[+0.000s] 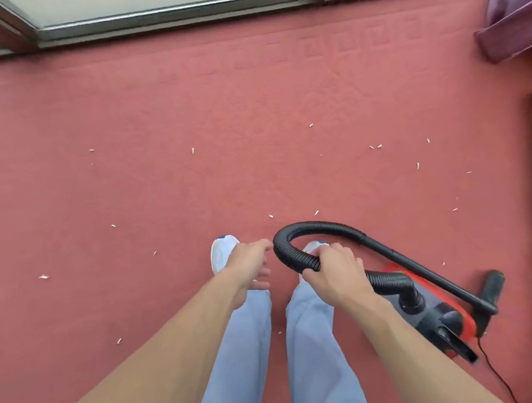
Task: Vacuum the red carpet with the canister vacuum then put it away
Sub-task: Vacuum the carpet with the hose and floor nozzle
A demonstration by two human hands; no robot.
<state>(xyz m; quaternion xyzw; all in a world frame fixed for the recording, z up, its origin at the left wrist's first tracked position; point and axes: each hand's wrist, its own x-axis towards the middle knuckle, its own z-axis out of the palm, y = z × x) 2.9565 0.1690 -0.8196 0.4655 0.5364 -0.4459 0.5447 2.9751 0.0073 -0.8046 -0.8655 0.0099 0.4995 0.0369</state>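
Right hand [333, 271] grips the black ribbed hose [290, 247] of the canister vacuum [437, 311]; left hand [251, 266] loosely open, holding nothing, over red carpet [184, 111].

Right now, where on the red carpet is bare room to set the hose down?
Widest free patch: carpet between the window frame and the white scraps. Also free: left of the left hand. Crowded: lower right, around the canister vacuum, hose and wand.

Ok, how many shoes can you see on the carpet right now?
2. The left shoe pokes out just beyond the left hand. The right shoe is mostly hidden, showing only inside the loop of the black hose above the right hand.
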